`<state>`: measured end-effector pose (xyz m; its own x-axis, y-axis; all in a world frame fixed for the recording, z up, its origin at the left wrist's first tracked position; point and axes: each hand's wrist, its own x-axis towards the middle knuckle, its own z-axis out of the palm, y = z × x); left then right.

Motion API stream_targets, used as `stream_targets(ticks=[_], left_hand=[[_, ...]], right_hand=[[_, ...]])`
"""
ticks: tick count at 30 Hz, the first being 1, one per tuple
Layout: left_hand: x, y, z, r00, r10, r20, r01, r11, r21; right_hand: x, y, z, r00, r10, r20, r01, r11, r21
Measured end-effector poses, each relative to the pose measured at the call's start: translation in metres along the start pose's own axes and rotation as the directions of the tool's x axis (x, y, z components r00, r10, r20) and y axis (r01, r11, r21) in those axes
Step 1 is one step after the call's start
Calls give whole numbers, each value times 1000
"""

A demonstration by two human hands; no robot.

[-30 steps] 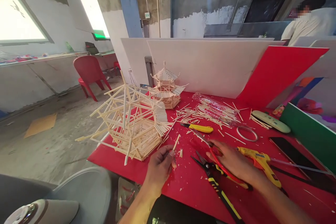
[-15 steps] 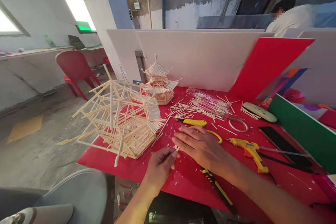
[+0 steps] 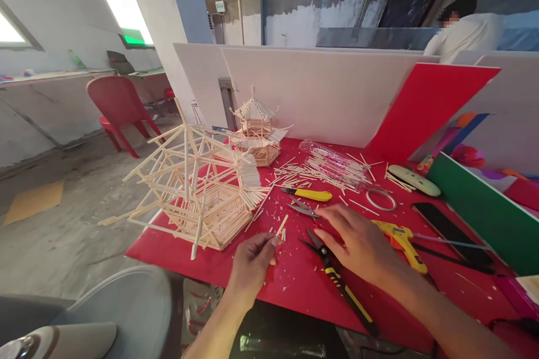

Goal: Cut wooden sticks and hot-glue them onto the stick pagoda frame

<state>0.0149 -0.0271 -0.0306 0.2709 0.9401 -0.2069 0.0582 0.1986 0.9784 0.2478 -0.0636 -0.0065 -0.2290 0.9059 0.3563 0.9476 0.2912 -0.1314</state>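
Note:
My left hand (image 3: 252, 261), near the front of the red table, pinches a short pale wooden stick (image 3: 282, 225) between thumb and fingers. A few cut stick pieces (image 3: 283, 234) lie just beside it. To the right, my right hand (image 3: 353, 241) has its thumb and fingers apart. Its fingertips reach the handle end of a pair of scissors (image 3: 304, 208), whose grey blades show while the handles are hidden. Below its thumb lie shears (image 3: 323, 252) with dark blades and black-and-yellow handles. An open-framed stick building model (image 3: 197, 190) stands left of my hands.
Behind stands a finished-looking stick pagoda (image 3: 255, 123). Loose sticks (image 3: 332, 168), a yellow utility knife (image 3: 309, 195), a tape roll (image 3: 381, 199), a yellow glue gun (image 3: 402, 241) and a black phone (image 3: 446, 230) lie about. White boards (image 3: 311, 90) wall off the back; a person (image 3: 467, 28) is beyond.
My right hand has lifted away from my left hand and moved right, uncovering the scissors' blades and the shears' blades. The stick in my left hand now points up to the right.

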Motion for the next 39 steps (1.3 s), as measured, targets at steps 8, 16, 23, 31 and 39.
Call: stream_targets(ticks=[8,16,23,31,39], left_hand=[[3,-8,6,999,-34,-25,33,998,-59],[-6,-13,-5,999,-31,-9,29,992,-120],[-15,-9,-14,998,-6,-55,-1,992,-127],[-11,-7,-17,998,19,-54,-26,991,-133],[-13,1,-18,997,75,6,-74,996,-49]], right_hand=[[-110,0,32,891,376,253,-333,922,-198],[-100,11,27,831,423,361,-377,906,-193],[-104,24,34,849,425,314,-419,904,-90],[-116,14,19,683,423,595,-719,533,445],[-84,-50,22,663,223,714,-748,214,628]])
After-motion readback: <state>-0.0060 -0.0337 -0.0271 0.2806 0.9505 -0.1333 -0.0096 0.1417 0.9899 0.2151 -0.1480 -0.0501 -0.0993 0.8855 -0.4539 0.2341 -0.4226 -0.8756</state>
